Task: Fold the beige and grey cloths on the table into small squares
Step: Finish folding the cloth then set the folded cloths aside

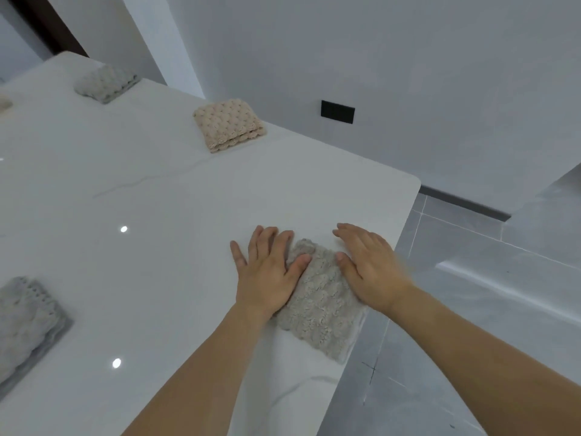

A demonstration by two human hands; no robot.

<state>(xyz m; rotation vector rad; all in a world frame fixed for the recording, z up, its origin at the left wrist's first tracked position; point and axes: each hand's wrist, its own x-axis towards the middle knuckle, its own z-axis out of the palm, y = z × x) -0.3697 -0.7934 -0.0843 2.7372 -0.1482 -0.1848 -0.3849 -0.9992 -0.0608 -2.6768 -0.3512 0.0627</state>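
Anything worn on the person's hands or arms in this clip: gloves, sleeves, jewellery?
No. The left hand and right hand are bare, without gloves, rings or watch. Both forearms are uncovered as far as the frame shows; no sleeve is in view.

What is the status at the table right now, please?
Left hand and right hand flat, pressing the folded beige cloth at the table edge. Three other cloths already folded. Nothing in the way.
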